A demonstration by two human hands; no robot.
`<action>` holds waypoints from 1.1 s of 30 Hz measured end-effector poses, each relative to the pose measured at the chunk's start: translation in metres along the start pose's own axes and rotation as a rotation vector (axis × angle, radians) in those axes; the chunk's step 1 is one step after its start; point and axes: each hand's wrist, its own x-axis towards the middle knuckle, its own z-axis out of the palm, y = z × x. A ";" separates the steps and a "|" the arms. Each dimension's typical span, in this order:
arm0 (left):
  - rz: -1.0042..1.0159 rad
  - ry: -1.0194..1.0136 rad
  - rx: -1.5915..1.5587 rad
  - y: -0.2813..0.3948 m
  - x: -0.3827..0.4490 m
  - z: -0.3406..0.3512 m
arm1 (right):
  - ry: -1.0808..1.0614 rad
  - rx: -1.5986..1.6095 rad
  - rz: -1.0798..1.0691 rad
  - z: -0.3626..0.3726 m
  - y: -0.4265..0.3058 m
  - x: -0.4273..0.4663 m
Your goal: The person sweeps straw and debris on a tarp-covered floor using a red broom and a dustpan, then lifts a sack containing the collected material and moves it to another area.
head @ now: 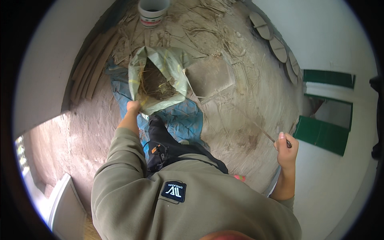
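My left hand [134, 106] grips the near-left rim of a pale green woven sack [180, 60]. The sack's mouth gapes, showing dark soil-like debris and dry straw [159, 87] inside. Out to the right, my right hand [286, 150] is closed around the end of a long thin handle [258, 125]. That handle runs to a flat, dusty dustpan [210, 76], whose left edge is beside the sack. Under the sack and around my feet lies a crumpled blue tarp [187, 117] with bits of straw on it.
A white bucket [152, 15] stands ahead on the dirty plastic-covered floor [240, 69]. Wooden boards [94, 66] lie along the left wall. Several oval panels [279, 49] lean at the right wall, near green panels [324, 135]. A white panel [66, 204] is at lower left.
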 end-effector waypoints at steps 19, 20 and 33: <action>0.658 0.305 1.035 -0.096 -0.206 0.008 | 0.712 0.511 0.454 -0.051 0.404 -0.302; 0.642 0.244 1.083 -0.094 -0.221 0.011 | 0.776 0.640 0.507 -0.041 0.419 -0.321; 0.857 -0.010 1.969 0.056 -0.322 0.182 | 1.325 0.404 0.791 -0.015 0.552 -0.373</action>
